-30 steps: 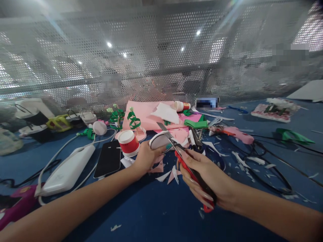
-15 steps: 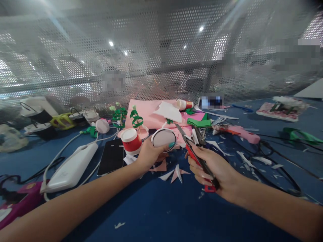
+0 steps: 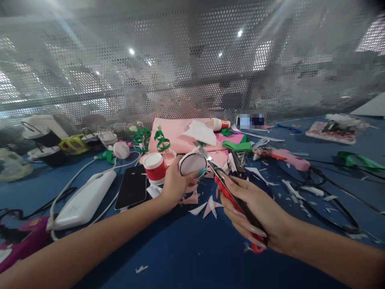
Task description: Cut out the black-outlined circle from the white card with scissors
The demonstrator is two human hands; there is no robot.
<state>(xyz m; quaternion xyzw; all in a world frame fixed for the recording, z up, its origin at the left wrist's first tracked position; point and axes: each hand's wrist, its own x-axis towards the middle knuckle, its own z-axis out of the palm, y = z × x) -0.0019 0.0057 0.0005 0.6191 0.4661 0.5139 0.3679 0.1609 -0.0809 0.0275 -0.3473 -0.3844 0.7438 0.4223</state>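
Scissors [image 3: 230, 192] in the right hand [image 3: 246, 198] have swung back to the left over the last half second, so their blades, which stood apart from the white round piece [image 3: 191, 164], now reach up past its right edge; the piece itself has shifted only slightly left. Whether the metal touches the rim, I cannot tell. Right-hand fingers [image 3: 240, 220] are curled closed around the red-and-black handles, with the thumb lying along the upper side. On the other side, the left hand [image 3: 176, 182] pinches the white round piece between its thumb, with a teal nail, and the other fingers, partly hidden behind it; a dark line runs just inside the piece's edge, and its face is tilted toward the camera. It is held up in front of the pink paper [image 3: 167, 130], just right of a red-and-white cup [image 3: 155, 168] that stands upright on the blue bench [image 3: 186, 257]. A black phone [image 3: 131, 188] lies left of that cup, and a white power strip [image 3: 86, 200] lies farther left among its cables. Pointed paper scraps [image 3: 210, 207] lie on the bench between the hands and nearer the camera. Behind the cup stand green paper spirals [image 3: 162, 143], while folded green paper [image 3: 237, 145] and a pink glue gun [image 3: 291, 159] lie beyond the right hand, near more white clippings
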